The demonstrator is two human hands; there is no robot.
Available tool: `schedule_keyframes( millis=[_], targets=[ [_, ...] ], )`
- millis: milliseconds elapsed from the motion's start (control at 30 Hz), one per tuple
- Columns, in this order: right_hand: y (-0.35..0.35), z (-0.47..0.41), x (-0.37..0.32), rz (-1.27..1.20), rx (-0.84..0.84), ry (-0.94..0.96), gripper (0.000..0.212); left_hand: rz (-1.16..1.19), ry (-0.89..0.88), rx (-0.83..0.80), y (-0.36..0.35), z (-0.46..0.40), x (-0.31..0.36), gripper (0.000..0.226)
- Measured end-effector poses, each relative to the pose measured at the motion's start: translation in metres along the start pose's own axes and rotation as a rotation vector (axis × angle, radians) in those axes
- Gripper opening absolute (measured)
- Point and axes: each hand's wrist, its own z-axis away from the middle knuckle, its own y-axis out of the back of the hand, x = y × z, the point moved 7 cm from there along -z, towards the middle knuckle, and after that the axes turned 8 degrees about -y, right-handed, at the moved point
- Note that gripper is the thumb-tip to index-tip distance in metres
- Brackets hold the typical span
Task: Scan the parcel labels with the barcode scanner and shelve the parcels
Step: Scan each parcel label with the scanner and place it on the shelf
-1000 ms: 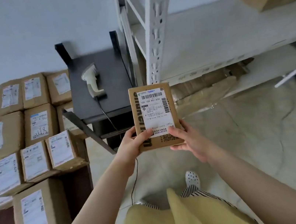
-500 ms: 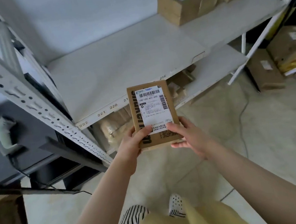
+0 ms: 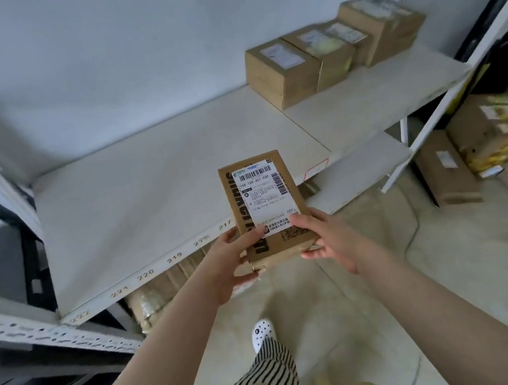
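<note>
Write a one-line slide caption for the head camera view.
Both hands, left hand and right hand, hold a labelled cardboard parcel before a white shelf carrying four boxes.

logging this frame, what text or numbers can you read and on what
"159 159 A01 630": white label on the held parcel
"222", "221", "220", "219", "217": front edge of the shelf
Label's small print, and the labels on the shelved boxes: too small or blurred.

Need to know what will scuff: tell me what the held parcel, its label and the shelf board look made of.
Parcel: brown corrugated cardboard by its look, matte, black print down one side. Label: white paper sticker, slightly glossy, printed barcodes. Shelf board: smooth off-white panel, probably laminated wood or painted metal; the picture does not settle which.
</note>
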Motion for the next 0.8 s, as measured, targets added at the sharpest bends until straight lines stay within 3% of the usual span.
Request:
schedule_keyframes(
  millis=[133, 233, 300, 400, 667, 800],
  targets=[
    [0.026, -0.049, -0.044, 0.0, -0.014, -0.031, 0.04, 0.03, 0.018, 0.005, -0.014, -0.06, 0.035, 0.085],
    [0.04, -0.083, -0.068, -0.01, 0.024, -0.076, 0.046, 0.04, 0.047, 0.041, -0.022, -0.098, 0.056, 0.046],
    [0.045, -0.109, -0.085, -0.044, 0.052, -0.097, 0.056, 0.036, 0.057, 0.073, -0.024, -0.125, 0.072, 0.037],
    [0.047, -0.143, -0.104, -0.101, 0.065, -0.123, 0.073, 0.023, 0.05, 0.139, -0.025, -0.163, 0.094, 0.03],
    [0.066, -0.228, -0.165, -0.142, 0.063, -0.083, 0.03, 0.107, -0.012, 0.366, -0.037, -0.258, 0.135, 0.041],
    [0.088, -0.268, -0.184, -0.056, 0.142, -0.084, 0.06, 0.109, -0.048, 0.456, -0.049, -0.289, 0.147, 0.042]
  ],
)
